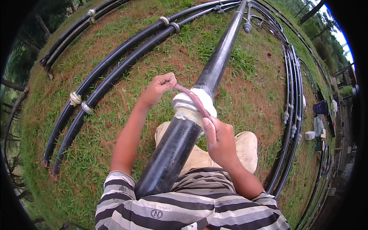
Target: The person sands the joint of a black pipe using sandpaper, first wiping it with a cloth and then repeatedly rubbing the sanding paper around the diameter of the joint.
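Observation:
A thick black pole [168, 151] runs from my lap away toward the far top, with a bulging white collar [191, 109] around it. Across the collar lies a narrow pinkish-brown strip [196, 100], bent over its curved top; whether it is sandpaper or cloth I cannot tell. My left hand [159, 91] pinches the strip's far end, left of the pole and a little above the collar. At the collar's right side, my right hand [220, 140] grips the other end between thumb and fingers. The collar's underside is hidden.
Several black poles with pale collars [75, 99] lie on the grass to the left. More black poles [289, 115] with grey fittings run along the right. Beyond them stand a dark bucket [320, 108] and a white block [309, 135]. My knees flank the pole.

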A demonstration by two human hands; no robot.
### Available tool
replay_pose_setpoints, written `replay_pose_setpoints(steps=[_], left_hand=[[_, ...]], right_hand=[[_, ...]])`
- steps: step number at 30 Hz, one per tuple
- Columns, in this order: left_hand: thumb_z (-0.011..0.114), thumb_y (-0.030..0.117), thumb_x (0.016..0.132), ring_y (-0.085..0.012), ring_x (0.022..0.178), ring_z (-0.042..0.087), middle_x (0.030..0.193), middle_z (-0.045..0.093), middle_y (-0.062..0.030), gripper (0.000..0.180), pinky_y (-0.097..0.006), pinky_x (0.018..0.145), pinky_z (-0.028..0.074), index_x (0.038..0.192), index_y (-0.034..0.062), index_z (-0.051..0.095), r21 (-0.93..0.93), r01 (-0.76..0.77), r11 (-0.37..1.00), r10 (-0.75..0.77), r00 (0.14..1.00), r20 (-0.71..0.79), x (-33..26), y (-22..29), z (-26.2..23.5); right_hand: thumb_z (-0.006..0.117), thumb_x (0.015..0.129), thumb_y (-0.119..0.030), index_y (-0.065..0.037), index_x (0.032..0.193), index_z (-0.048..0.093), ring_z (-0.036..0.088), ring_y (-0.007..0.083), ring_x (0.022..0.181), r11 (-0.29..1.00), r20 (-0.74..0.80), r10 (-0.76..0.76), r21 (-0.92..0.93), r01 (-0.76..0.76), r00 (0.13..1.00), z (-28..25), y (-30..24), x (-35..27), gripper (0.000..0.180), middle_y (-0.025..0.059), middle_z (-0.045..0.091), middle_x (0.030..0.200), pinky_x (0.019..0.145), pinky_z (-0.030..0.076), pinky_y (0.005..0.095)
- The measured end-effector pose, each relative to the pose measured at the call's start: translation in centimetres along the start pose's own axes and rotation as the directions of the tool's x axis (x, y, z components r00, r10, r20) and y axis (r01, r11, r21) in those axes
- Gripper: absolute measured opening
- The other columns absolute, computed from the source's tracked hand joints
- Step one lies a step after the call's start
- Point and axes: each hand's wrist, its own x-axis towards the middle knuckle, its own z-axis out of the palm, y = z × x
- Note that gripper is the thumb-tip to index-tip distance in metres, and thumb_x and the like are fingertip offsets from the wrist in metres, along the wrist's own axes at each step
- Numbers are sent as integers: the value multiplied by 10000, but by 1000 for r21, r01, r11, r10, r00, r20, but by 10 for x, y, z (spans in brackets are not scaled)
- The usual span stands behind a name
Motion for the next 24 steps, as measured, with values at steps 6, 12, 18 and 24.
replay_pose_setpoints(steps=[6, 12, 18, 24], left_hand=[[643, 364, 1054, -112, 828, 446, 851, 463, 36, 370, -294, 795, 366, 825, 88, 553, -60, -154, 986, 161, 977, 139, 5, 33, 31], [617, 324, 1075, -71, 814, 452, 813, 455, 70, 341, -266, 798, 376, 820, 109, 546, -204, 24, 979, -22, 1000, 14, 5, -15, 26], [597, 299, 1090, -62, 813, 449, 846, 459, 72, 345, -257, 760, 378, 809, 113, 526, -271, 8, 963, 14, 997, 79, 7, -13, 38], [589, 369, 1097, -48, 827, 475, 849, 497, 70, 368, -257, 756, 391, 843, 102, 578, -520, 86, 850, -106, 994, -9, -12, -33, 50]], right_hand=[[488, 1139, -302, 11, 857, 585, 505, 354, 504, 984, 65, 165, 62, -169, 984, -11, 6, -61, 432, 186, 509, 617, 531, 394, 456], [486, 1138, -321, 15, 867, 594, 501, 352, 522, 1000, -24, 18, 3, -17, 1000, 0, -3, -6, 445, 191, 495, 626, 547, 393, 455], [470, 1154, -325, -40, 763, 532, 413, 107, 515, 999, -42, -30, -12, 30, 999, -6, -12, -17, 488, -10, 445, 580, 504, 319, 345], [466, 1158, -347, -53, 748, 513, 421, 88, 484, 996, 14, 69, 58, -69, 998, -5, -1, -9, 506, -24, 443, 581, 470, 311, 313]])
